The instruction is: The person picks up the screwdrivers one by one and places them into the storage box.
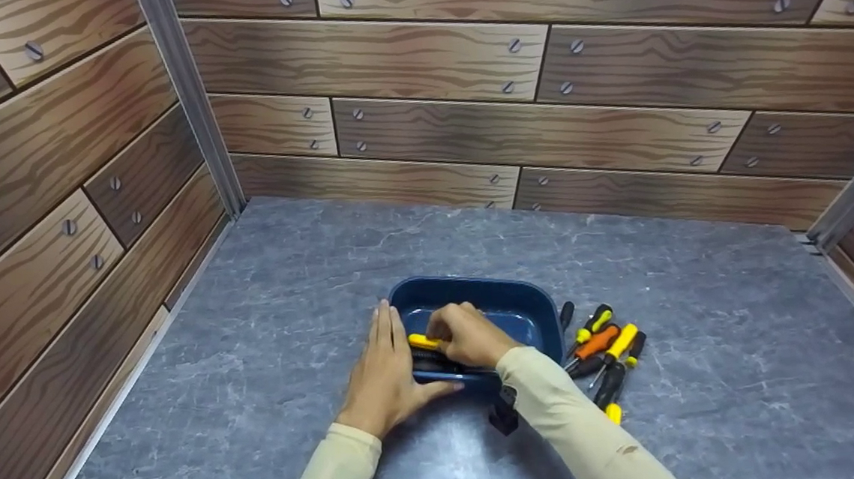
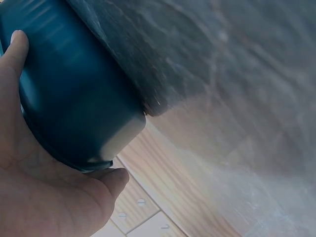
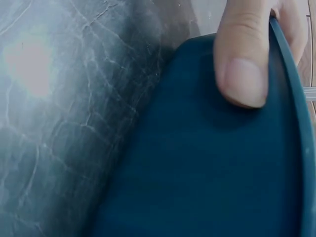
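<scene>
My left hand [image 1: 382,374] lies along the left end of a blue plastic bin [image 1: 509,290], fingers straight and thumb reaching along its near wall. In the left wrist view that hand touches the outer wall of the bin [image 2: 79,89]. Inside the bin, my right hand [image 1: 467,336], fingers curled, pinches a yellow-handled tool [image 1: 423,341]; its other end is hidden by the hand. Beneath it lie black ribbed handles [image 1: 428,363], partly covered. The right wrist view shows a thumb [image 3: 242,79] against the outside of the bin [image 3: 197,163].
Right of the bin lies a loose pile of screwdrivers, among them an orange-handled one [image 1: 598,341], a yellow one [image 1: 622,340] and black ones [image 1: 610,384]. They rest on a grey marbled tabletop [image 1: 742,338]. Wood-print panels [image 1: 422,59] wall in the table.
</scene>
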Motion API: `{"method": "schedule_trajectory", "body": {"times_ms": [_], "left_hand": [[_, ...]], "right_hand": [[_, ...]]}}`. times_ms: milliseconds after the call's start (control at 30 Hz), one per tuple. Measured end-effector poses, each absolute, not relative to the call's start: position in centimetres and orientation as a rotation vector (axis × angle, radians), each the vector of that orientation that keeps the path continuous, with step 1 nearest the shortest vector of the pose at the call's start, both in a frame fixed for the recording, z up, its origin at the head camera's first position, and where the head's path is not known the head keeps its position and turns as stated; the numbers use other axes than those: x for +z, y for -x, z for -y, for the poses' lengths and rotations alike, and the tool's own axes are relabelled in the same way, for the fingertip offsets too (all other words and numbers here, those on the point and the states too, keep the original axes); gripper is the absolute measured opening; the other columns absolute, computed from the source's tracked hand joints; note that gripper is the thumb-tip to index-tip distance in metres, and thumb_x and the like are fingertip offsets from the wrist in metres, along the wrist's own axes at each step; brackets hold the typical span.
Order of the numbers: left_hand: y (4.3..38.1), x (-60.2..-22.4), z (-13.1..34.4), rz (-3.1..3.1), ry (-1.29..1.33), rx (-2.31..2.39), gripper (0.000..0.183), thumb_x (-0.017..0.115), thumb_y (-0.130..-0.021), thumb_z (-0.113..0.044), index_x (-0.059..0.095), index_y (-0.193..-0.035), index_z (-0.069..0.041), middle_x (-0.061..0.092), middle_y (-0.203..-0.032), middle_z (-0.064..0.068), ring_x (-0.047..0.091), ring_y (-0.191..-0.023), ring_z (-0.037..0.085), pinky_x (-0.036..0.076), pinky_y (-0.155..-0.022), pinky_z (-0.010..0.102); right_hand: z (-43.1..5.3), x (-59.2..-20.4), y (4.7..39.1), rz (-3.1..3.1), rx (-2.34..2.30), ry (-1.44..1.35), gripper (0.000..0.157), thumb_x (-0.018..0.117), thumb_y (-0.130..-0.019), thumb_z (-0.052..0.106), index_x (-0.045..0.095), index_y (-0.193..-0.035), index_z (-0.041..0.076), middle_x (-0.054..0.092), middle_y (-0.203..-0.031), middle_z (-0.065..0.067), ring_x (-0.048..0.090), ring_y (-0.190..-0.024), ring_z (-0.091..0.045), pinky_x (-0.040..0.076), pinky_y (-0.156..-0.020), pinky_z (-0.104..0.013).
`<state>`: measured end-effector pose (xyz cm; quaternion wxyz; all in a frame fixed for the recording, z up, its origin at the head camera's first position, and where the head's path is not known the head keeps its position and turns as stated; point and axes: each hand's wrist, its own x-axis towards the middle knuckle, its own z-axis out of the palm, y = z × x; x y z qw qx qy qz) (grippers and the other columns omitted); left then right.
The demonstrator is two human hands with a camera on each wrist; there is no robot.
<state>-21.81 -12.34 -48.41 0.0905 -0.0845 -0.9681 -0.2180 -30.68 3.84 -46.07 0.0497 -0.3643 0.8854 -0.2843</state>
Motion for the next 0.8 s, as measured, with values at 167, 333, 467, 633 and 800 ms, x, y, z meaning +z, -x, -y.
{"method": "schedule_trajectory", "body": {"times_ms": [167,333,467,633,800], "left_hand": [[21.72,-48.34,12.15,2.882,0.255,-0.647,0.136,0.065,-0.072,-0.083,0.014,-0.157,0.011,0.009,-0.164,0.030,0.015,-0.152,0.041,0.028,-0.119,0.049],[21.70,-48.24,12.11,2.870,0.262,-0.641,0.135,0.066,-0.073,-0.082,0.015,-0.156,0.012,0.009,-0.164,0.030,0.015,-0.152,0.041,0.028,-0.119,0.049],[21.72,-48.26,12.11,2.861,0.261,-0.639,0.135,0.066,-0.073,-0.082,0.016,-0.156,0.012,0.009,-0.164,0.030,0.016,-0.152,0.041,0.029,-0.119,0.048],[21.68,-48.41,12.15,2.862,0.266,-0.635,0.136,0.065,-0.072,-0.083,0.016,-0.156,0.012,0.010,-0.164,0.031,0.016,-0.152,0.042,0.028,-0.119,0.048],[21.75,-48.60,12.36,2.874,0.254,-0.627,0.137,0.063,-0.072,-0.085,0.015,-0.157,0.011,0.010,-0.164,0.030,0.015,-0.152,0.041,0.027,-0.120,0.048]], "right_hand": [[-4.09,-46.38,30.53,-2.671,-0.887,1.153,0.016,0.070,-0.081,-0.012,0.075,-0.094,-0.004,0.075,-0.087,-0.013,0.072,-0.080,-0.027,0.060,-0.075,-0.043],[-4.23,-46.39,30.29,-2.684,-0.893,1.163,0.018,0.069,-0.080,-0.011,0.075,-0.095,-0.003,0.075,-0.086,-0.013,0.071,-0.080,-0.025,0.060,-0.075,-0.042],[-4.26,-46.51,30.20,-2.682,-0.901,1.181,0.019,0.068,-0.081,-0.012,0.075,-0.096,-0.004,0.076,-0.087,-0.013,0.072,-0.081,-0.026,0.060,-0.075,-0.042],[-4.35,-46.51,30.04,-2.662,-0.902,1.144,0.017,0.070,-0.085,-0.009,0.075,-0.100,-0.004,0.076,-0.091,-0.014,0.072,-0.084,-0.026,0.059,-0.078,-0.042],[-4.75,-45.70,29.69,-2.680,-0.931,1.086,0.018,0.070,-0.088,-0.005,0.075,-0.106,-0.004,0.075,-0.101,-0.015,0.071,-0.093,-0.029,0.058,-0.084,-0.043]]}}
